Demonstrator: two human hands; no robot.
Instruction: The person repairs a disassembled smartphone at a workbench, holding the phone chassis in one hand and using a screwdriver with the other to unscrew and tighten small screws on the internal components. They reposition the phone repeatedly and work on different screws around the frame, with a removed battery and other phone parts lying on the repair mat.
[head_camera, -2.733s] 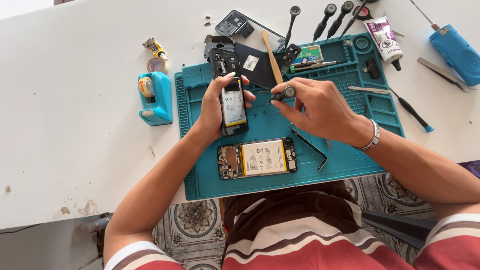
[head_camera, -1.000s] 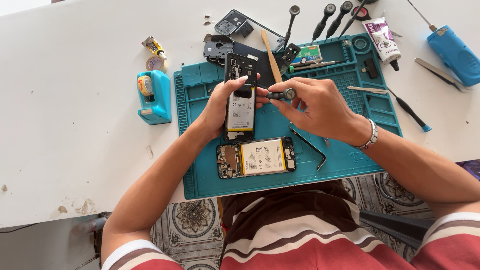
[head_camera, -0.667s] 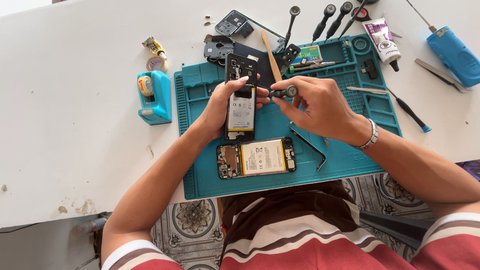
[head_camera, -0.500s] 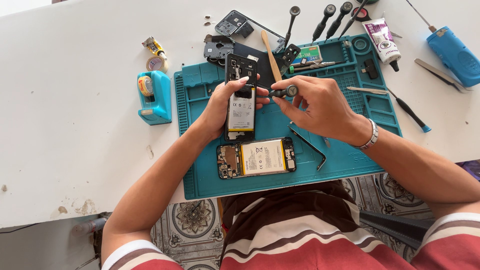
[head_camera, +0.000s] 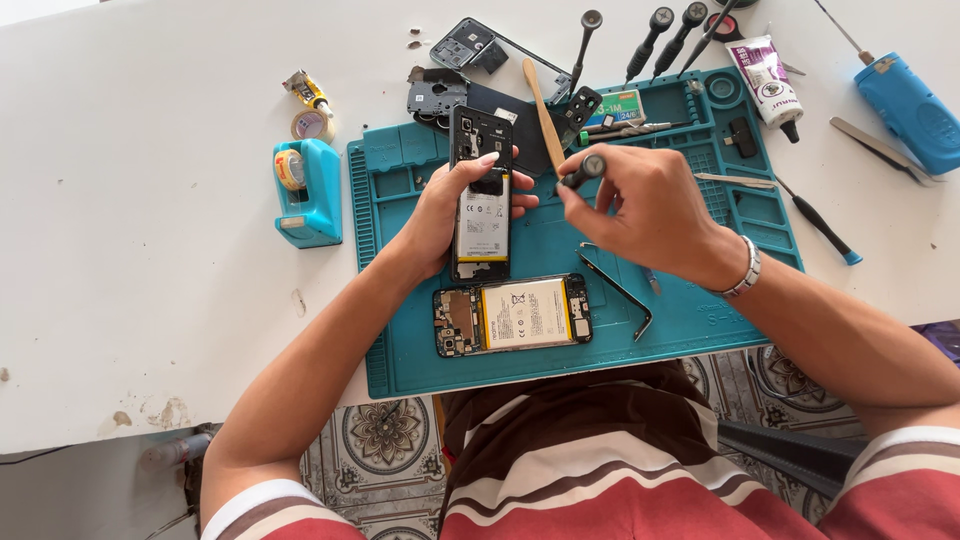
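Opened phone (head_camera: 482, 196) is gripped upright in left hand (head_camera: 447, 206); screwdriver (head_camera: 583, 170) is pinched in right hand (head_camera: 640, 203), just beside; open teal mat (head_camera: 560, 345) lies below both grips.

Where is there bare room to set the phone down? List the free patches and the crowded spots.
Free: the white table left of the tape dispenser; the mat strip left of the second phone; the mat's right front corner beyond the tweezers. Crowded: the mat's far edge and the table behind it, packed with screwdrivers and parts. The left hand holds the phone; the right hand a screwdriver.
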